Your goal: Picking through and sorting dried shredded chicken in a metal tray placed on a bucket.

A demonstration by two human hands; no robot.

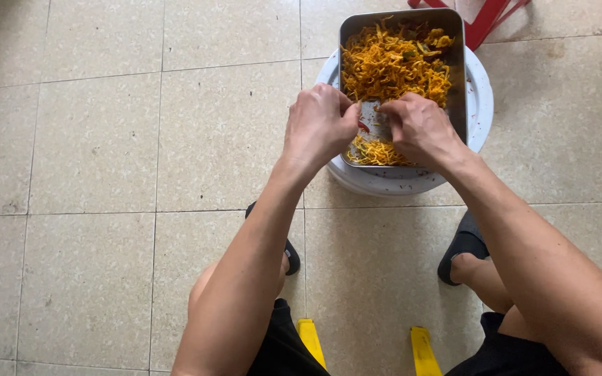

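A rectangular steel tray rests on a round white upturned tub. It holds a heap of yellow-orange shredded strands with a few red and green bits. A smaller clump of strands lies at the near end, with bare metal between. My left hand hovers over the tray's near left edge, fingers pinched together on a small red piece. My right hand is over the tray's near middle, fingertips pinching strands at the heap's edge.
Pale tiled floor surrounds the tub. My feet in dark slippers sit on either side near it. Yellow stool legs show between my knees. A red plastic stool stands beyond the tray at the top right.
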